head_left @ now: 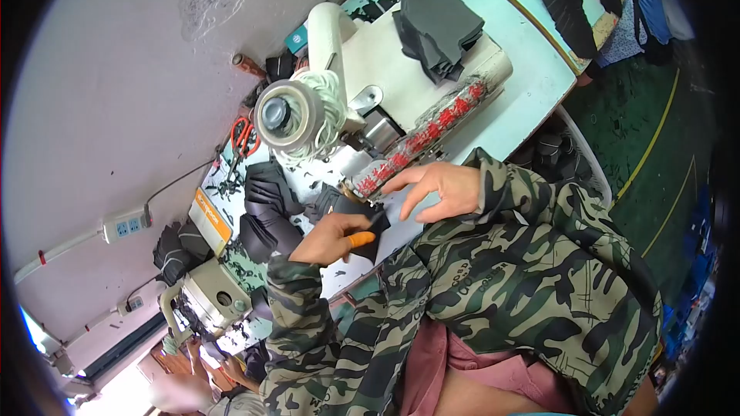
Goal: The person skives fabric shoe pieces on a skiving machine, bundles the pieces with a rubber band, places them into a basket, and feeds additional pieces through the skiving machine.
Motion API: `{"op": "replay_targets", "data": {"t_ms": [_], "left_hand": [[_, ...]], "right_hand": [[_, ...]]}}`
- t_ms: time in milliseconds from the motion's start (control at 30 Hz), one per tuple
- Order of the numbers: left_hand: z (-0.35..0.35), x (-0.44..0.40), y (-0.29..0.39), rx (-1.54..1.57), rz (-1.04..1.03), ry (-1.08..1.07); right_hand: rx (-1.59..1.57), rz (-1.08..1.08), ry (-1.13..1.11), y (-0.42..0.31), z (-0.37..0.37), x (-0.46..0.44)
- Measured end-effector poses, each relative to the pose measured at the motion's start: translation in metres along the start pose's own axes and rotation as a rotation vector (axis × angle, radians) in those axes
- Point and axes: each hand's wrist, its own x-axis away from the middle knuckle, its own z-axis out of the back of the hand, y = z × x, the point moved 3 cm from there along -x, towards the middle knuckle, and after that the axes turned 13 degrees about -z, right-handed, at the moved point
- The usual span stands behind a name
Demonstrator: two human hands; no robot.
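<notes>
My left hand (333, 239), with an orange cover on one finger, is closed on a flat black piece (370, 240) of what looks like leather or fabric. Part of that piece is hidden under my fingers. Spread and bent, the fingers of my right hand (445, 191) hold nothing and hover beside the near end of the sewing machine (432, 134), whose front carries red marks. The machine's needle area is mostly hidden. Left of my left hand lies a stack of black cut pieces (266, 212).
Dark cut pieces (439, 23) are stacked on the machine bed. Red-handled scissors (244, 137) and black scraps lie near the wall. A white cord bundle (327, 107) hangs by the round wheel. Another machine (212, 293) and a person's hands (200, 358) are at lower left.
</notes>
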Motion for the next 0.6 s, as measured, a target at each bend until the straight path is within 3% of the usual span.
{"op": "replay_targets", "data": {"t_ms": [33, 67, 100, 167, 333, 467, 600], "left_hand": [[-0.003, 0.001, 0.017, 0.185, -0.089, -0.026], [0.001, 0.000, 0.022, 0.163, -0.132, 0.111], [0.008, -0.001, 0.022, 0.139, -0.168, 0.248], [0.021, -0.009, -0.004, 0.126, -0.031, 0.415], [0.035, -0.027, -0.007, -0.035, 0.026, 0.415], [0.046, -0.030, 0.007, -0.156, 0.059, 0.326], [0.053, -0.053, 0.028, -0.353, -0.035, 0.319]], "right_hand": [[-0.059, -0.016, -0.053, 0.004, -0.007, -0.002], [-0.122, -0.030, -0.111, 0.006, -0.014, -0.005], [-0.144, -0.240, -0.148, 0.007, -0.011, -0.007], [-0.416, -0.443, 0.145, 0.016, -0.019, -0.008], [-0.182, -0.454, 0.206, 0.021, -0.027, -0.017], [-0.245, -0.432, 0.276, 0.026, -0.033, -0.016], [-0.300, -0.411, 0.285, 0.016, -0.025, -0.005]]}}
